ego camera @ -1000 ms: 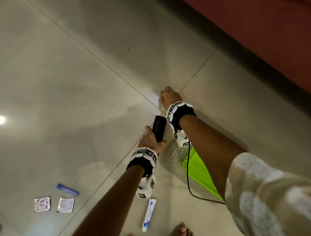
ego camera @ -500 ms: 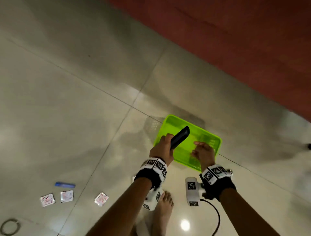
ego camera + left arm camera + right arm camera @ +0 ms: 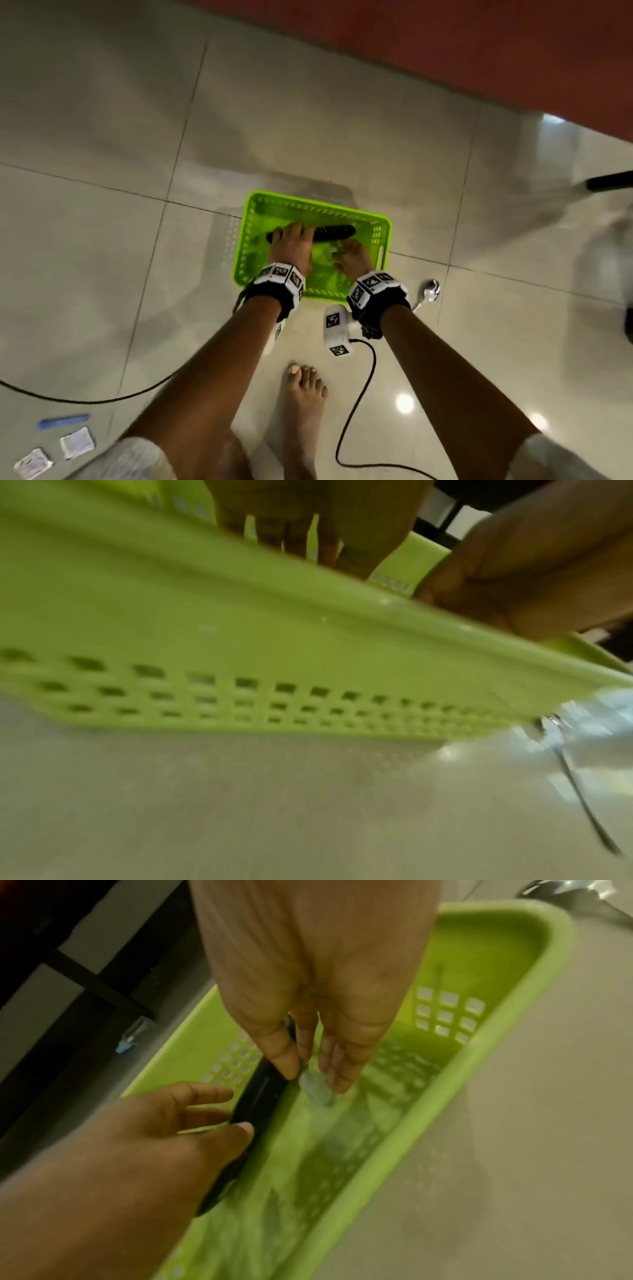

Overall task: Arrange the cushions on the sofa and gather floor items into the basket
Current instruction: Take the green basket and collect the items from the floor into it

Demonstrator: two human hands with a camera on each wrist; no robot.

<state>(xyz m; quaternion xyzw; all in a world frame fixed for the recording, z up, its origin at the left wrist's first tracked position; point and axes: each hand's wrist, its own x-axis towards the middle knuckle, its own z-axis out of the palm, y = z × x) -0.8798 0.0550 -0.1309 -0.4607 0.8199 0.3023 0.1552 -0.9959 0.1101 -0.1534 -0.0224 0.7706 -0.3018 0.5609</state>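
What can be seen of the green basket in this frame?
The green basket is a shallow rectangular tray of bright lime plastic with rounded corners, a rolled rim and rows of small square holes in its walls. It sits flat on the pale tiled floor, near a red surface. Inside lie a long black object along the far wall and a small pale item. The left hand reaches in onto the black object; the right hand reaches in beside it. A spoon lies just outside.
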